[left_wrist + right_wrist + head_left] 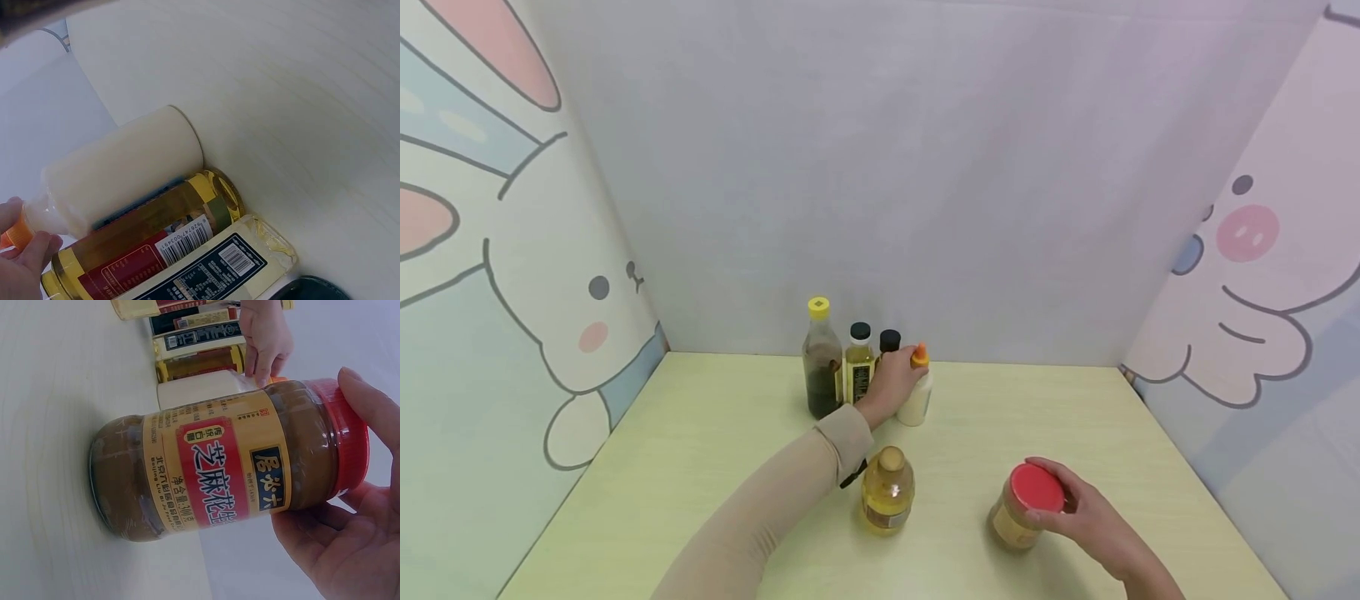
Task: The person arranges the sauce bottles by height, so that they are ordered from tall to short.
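Note:
My left hand [891, 385] reaches to the back row of bottles and pinches the orange cap [19, 234] of a white squeeze bottle [914, 404]. That bottle stands upright at the row's right end, beside a yellow oil bottle [150, 244] with a red label. My right hand [1093, 525] grips a jar of brown sesame-peanut paste [212, 469] near its red lid [1037, 487], thumb and fingers on opposite sides. The jar is at the front right; whether its base touches the table cannot be told.
A round-bodied oil bottle [888, 496] stands in front, close to the left forearm. Left of the squeeze bottle are a dark sauce bottle [822, 371] with a yellow cap and black-capped bottles, one an oil bottle [859, 367]. A pale wall [880, 183] rises behind the table [715, 433].

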Demonstrator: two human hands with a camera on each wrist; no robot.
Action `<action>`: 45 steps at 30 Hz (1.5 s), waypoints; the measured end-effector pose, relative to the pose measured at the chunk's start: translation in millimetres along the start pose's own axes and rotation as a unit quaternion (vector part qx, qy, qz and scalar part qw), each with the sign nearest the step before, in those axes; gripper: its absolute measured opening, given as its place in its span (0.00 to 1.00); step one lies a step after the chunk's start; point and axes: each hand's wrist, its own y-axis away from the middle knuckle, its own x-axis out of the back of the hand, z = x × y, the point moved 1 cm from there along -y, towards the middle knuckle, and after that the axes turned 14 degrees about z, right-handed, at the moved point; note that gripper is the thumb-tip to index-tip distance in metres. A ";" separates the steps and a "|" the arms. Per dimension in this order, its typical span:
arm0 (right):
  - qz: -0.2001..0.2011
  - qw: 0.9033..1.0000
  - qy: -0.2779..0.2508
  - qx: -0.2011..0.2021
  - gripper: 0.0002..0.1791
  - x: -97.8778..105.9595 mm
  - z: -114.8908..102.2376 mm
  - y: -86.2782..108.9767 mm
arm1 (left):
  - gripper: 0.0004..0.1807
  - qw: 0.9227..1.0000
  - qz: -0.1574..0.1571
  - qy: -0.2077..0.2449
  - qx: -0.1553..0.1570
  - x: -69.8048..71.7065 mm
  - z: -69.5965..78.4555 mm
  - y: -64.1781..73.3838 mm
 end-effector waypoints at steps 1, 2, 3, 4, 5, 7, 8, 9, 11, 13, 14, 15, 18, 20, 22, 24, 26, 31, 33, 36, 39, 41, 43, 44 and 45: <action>0.000 1.000 0.001 0.002 0.40 0.2 0.0 0.0 | 0.21 1.000 -0.001 0.001 -0.001 -0.1 0.0 0.1; 0.001 1.000 0.000 -0.001 0.40 0.3 0.1 0.0 | 0.21 1.000 -0.001 0.003 -0.001 -0.2 -0.2 0.3; 0.001 1.000 0.001 0.001 0.40 0.4 0.3 0.0 | 0.22 1.000 -0.001 0.003 -0.001 -0.3 -0.3 0.4; 0.001 1.000 0.000 0.001 0.40 0.5 0.4 0.0 | 0.22 1.000 -0.002 0.003 -0.002 -0.7 -0.7 0.3; 0.000 1.000 0.000 0.001 0.40 0.6 0.5 0.0 | 0.23 1.000 -0.002 0.004 -0.001 -1.0 -0.8 0.4; -0.001 1.000 0.001 0.003 0.40 0.8 0.4 0.2 | 0.23 1.000 -0.002 0.005 -0.001 -1.5 -1.4 0.5; -0.001 1.000 0.001 0.002 0.40 0.8 0.4 0.3 | 0.23 1.000 0.000 0.007 0.000 -1.7 -1.8 0.6; 0.000 1.000 0.002 0.001 0.40 0.9 0.1 0.5 | 0.23 1.000 0.002 0.008 -0.001 -1.8 -2.2 0.5; 0.000 1.000 0.003 0.002 0.40 0.8 -0.2 0.6 | 0.22 1.000 0.006 0.012 -0.002 -1.8 -2.8 0.6; -0.001 1.000 0.003 0.005 0.40 0.7 -0.5 0.5 | 0.22 1.000 0.011 0.013 -0.004 -1.4 -3.9 0.7; 0.001 1.000 0.002 0.003 0.40 0.6 -0.5 0.4 | 0.22 1.000 0.012 0.014 -0.005 -1.2 -4.4 0.6; 0.000 1.000 0.001 0.004 0.40 0.5 -0.5 0.2 | 0.22 1.000 0.013 0.014 -0.007 -1.0 -4.8 0.5; -0.001 1.000 0.000 0.005 0.40 0.3 -0.4 -0.4 | 0.23 1.000 0.013 0.012 -0.012 -0.6 -5.8 0.3; -0.001 1.000 0.000 0.006 0.40 0.2 -0.3 -0.6 | 0.23 1.000 0.012 0.010 -0.017 -0.3 -5.9 0.2; -0.002 1.000 -0.001 0.007 0.40 0.2 -0.2 -0.8 | 0.23 1.000 0.013 0.009 -0.021 0.0 -5.5 0.2; -0.003 1.000 -0.002 0.008 0.40 0.2 -0.3 -0.9 | 0.23 1.000 0.014 0.007 -0.023 0.4 -4.6 0.0; -0.002 1.000 -0.003 0.009 0.39 0.4 -0.5 -1.0 | 0.23 1.000 0.014 0.005 -0.023 0.7 -3.6 -0.3; -0.002 1.000 -0.003 0.009 0.39 0.8 -0.7 -1.0 | 0.24 1.000 0.005 0.003 -0.005 0.5 -2.5 -0.6; -0.002 1.000 -0.003 0.009 0.39 0.9 -0.5 -1.0 | 0.26 1.000 -0.003 0.010 0.011 0.3 -2.6 -0.1; -0.001 1.000 0.001 0.009 0.39 1.0 -0.6 -0.8 | 0.29 0.999 -0.012 0.023 0.029 0.2 -3.2 1.8; -0.001 1.000 0.003 0.006 0.39 1.1 -1.3 -0.6 | 0.30 0.999 -0.009 0.035 0.030 0.1 -4.1 3.7; -0.001 1.000 0.003 0.004 0.39 1.1 -1.8 -0.6 | 0.30 0.999 -0.006 0.042 0.028 0.8 -4.0 4.8; 0.000 1.000 0.003 0.003 0.40 0.9 -1.9 -0.8 | 0.29 0.998 -0.006 0.052 0.028 2.1 -3.4 6.7; 0.000 1.000 0.003 0.003 0.40 0.8 -1.8 -0.8 | 0.30 0.998 -0.006 0.053 0.029 3.1 -2.7 7.8; 0.000 1.000 0.003 0.003 0.40 0.6 -1.6 -0.7 | 0.30 0.998 -0.007 0.054 0.031 3.9 -2.4 8.8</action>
